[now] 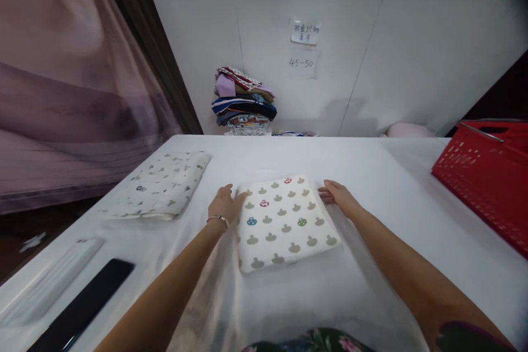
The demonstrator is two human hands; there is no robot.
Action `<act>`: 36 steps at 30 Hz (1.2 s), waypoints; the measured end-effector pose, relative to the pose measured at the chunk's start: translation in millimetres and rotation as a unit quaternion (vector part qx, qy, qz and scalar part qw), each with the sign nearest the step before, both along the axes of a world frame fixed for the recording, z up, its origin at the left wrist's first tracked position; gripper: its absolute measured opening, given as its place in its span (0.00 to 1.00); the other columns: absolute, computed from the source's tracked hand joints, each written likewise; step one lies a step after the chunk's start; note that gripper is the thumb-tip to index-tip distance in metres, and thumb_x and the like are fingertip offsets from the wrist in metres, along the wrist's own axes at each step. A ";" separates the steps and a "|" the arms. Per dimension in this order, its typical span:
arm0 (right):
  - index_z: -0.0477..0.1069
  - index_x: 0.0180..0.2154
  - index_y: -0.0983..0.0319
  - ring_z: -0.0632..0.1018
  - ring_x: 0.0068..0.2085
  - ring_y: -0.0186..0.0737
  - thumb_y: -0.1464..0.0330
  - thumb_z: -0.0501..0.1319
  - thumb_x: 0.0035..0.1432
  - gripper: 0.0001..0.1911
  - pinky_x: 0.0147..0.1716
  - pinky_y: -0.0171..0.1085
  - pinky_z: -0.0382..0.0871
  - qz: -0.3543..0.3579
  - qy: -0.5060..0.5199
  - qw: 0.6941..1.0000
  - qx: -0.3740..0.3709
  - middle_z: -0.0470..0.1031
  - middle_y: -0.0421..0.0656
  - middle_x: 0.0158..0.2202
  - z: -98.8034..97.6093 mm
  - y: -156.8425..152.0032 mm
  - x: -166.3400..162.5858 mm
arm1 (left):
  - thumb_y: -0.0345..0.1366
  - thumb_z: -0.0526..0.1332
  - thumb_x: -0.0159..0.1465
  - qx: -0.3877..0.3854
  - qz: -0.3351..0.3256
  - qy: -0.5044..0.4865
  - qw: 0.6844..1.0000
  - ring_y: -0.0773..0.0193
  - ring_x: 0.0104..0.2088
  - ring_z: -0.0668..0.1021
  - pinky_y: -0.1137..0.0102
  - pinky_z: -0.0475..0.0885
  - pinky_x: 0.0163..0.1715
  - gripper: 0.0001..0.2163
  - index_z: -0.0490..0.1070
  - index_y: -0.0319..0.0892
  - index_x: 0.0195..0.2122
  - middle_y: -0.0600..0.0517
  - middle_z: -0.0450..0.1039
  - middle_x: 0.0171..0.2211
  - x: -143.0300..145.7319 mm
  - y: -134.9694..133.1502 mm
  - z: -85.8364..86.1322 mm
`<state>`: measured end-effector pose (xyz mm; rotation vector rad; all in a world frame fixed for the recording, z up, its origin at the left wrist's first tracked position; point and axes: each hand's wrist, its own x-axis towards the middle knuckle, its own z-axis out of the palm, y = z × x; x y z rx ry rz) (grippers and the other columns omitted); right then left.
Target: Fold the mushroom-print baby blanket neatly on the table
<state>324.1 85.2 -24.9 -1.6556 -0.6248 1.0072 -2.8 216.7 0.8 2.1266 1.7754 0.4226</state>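
A folded white cloth (284, 223) with mushroom prints, mostly grey with a few red, blue and green ones, lies flat on the white table in front of me. My left hand (225, 204), with a bracelet at its wrist, rests at the cloth's upper left edge. Its fingers are apart and the thumb reaches onto the fabric. Just beyond the upper right edge is my right hand (336, 196), fingers loosely stretched and pointing toward the cloth. Neither hand grips anything.
Another folded white printed cloth (163, 184) lies at the left. Nearer me are a black flat object (84, 305) and a pale long packet (55, 280). A red basket (487, 176) stands at the right; stacked fabrics (245, 102) sit behind the table (330, 157) by the wall.
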 end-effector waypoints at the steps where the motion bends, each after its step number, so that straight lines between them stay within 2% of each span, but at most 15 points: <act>1: 0.67 0.42 0.63 0.76 0.31 0.35 0.60 0.57 0.53 0.17 0.26 0.31 0.68 -0.004 -0.023 1.000 0.005 0.74 0.48 0.39 0.2 -11.0 2.2 | 0.51 0.54 0.59 0.030 -0.022 0.001 0.999 0.57 0.43 0.74 0.66 0.68 0.41 0.26 0.61 0.41 0.54 0.45 0.67 0.50 2.8 -4.4 4.8; 4: 0.70 0.32 0.63 0.71 0.23 0.30 0.63 0.59 0.49 0.10 0.19 0.28 0.62 0.016 -0.092 0.996 0.014 0.72 0.41 0.27 2.6 -38.2 -1.3 | 0.46 0.53 0.60 0.055 -0.107 -0.017 0.993 0.63 0.37 0.75 0.70 0.67 0.38 0.16 0.68 0.44 0.45 0.50 0.71 0.44 29.5 -25.4 20.0; 7: 0.69 0.28 0.63 0.66 0.18 0.28 0.65 0.58 0.47 0.07 0.15 0.28 0.57 0.052 -0.097 0.994 0.014 0.69 0.38 0.22 6.6 -49.5 -14.7 | 0.44 0.53 0.60 -0.007 -0.204 -0.014 0.979 0.64 0.34 0.74 0.72 0.66 0.35 0.12 0.72 0.44 0.33 0.53 0.74 0.35 77.2 -54.9 30.7; 9: 0.69 0.28 0.63 0.65 0.17 0.27 0.67 0.57 0.46 0.07 0.14 0.28 0.56 0.077 -0.080 0.994 0.011 0.70 0.37 0.21 8.4 -50.3 -23.5 | 0.44 0.54 0.59 -0.040 -0.255 -0.006 0.966 0.63 0.34 0.74 0.72 0.66 0.33 0.12 0.73 0.44 0.29 0.53 0.75 0.33 111.1 -73.0 32.9; 12: 0.69 0.29 0.63 0.65 0.16 0.27 0.68 0.57 0.46 0.07 0.14 0.28 0.55 0.102 -0.078 0.992 0.009 0.69 0.37 0.20 7.8 -51.0 -31.0 | 0.45 0.54 0.58 -0.074 -0.265 0.011 0.961 0.62 0.35 0.75 0.71 0.66 0.33 0.13 0.73 0.43 0.29 0.51 0.75 0.32 152.2 -86.5 29.6; 16: 0.70 0.31 0.63 0.65 0.16 0.28 0.66 0.57 0.48 0.09 0.16 0.29 0.57 0.112 -0.104 0.988 0.006 0.67 0.36 0.18 5.6 -59.2 -31.9 | 0.49 0.52 0.59 -0.103 -0.238 0.038 0.965 0.58 0.35 0.76 0.70 0.68 0.32 0.19 0.73 0.39 0.29 0.45 0.76 0.30 183.6 -79.8 22.0; 20: 0.71 0.31 0.63 0.67 0.19 0.31 0.62 0.57 0.50 0.11 0.20 0.31 0.59 0.142 -0.196 0.970 -0.028 0.69 0.38 0.19 9.8 -66.3 -30.3 | 0.58 0.51 0.55 -0.131 -0.202 0.102 0.965 0.52 0.38 0.77 0.67 0.70 0.35 0.27 0.74 0.36 0.34 0.39 0.75 0.35 201.8 -70.1 15.7; 24: 0.71 0.26 0.62 0.69 0.25 0.33 0.60 0.57 0.50 0.12 0.23 0.31 0.58 0.176 -0.283 0.942 -0.042 0.72 0.40 0.23 16.8 -66.8 -30.7 | 0.54 0.55 0.53 -0.137 -0.187 0.147 0.962 0.51 0.42 0.76 0.67 0.70 0.37 0.25 0.73 0.36 0.38 0.39 0.74 0.40 212.2 -65.6 10.6; 26: 0.70 0.26 0.62 0.69 0.25 0.33 0.59 0.57 0.50 0.13 0.23 0.31 0.57 0.185 -0.282 0.940 -0.050 0.71 0.40 0.23 18.6 -66.5 -31.2 | 0.50 0.56 0.53 -0.147 -0.187 0.151 0.960 0.52 0.41 0.76 0.69 0.70 0.36 0.21 0.73 0.36 0.37 0.39 0.75 0.38 213.7 -63.5 10.6; 29: 0.69 0.24 0.62 0.66 0.23 0.32 0.58 0.58 0.48 0.13 0.21 0.31 0.55 0.203 -0.278 0.936 -0.068 0.69 0.39 0.21 18.3 -66.6 -31.1 | 0.45 0.58 0.53 -0.170 -0.191 0.151 0.955 0.54 0.36 0.78 0.71 0.70 0.32 0.16 0.74 0.35 0.30 0.40 0.76 0.30 212.4 -61.1 14.7; 32: 0.65 0.20 0.62 0.64 0.22 0.30 0.61 0.60 0.46 0.11 0.20 0.30 0.53 0.214 -0.267 0.939 -0.044 0.66 0.37 0.19 15.8 -66.4 -28.8 | 0.41 0.57 0.54 -0.187 -0.201 0.130 0.953 0.58 0.32 0.78 0.72 0.69 0.30 0.13 0.74 0.36 0.25 0.42 0.76 0.27 209.5 -61.7 19.3; 36: 0.62 0.19 0.62 0.59 0.18 0.28 0.63 0.59 0.46 0.11 0.18 0.30 0.50 0.232 -0.185 0.954 -0.044 0.57 0.33 0.14 12.0 -65.2 -23.1 | 0.43 0.51 0.60 -0.196 -0.210 0.071 0.955 0.66 0.30 0.77 0.76 0.68 0.28 0.15 0.74 0.41 0.32 0.49 0.77 0.32 209.0 -67.9 17.4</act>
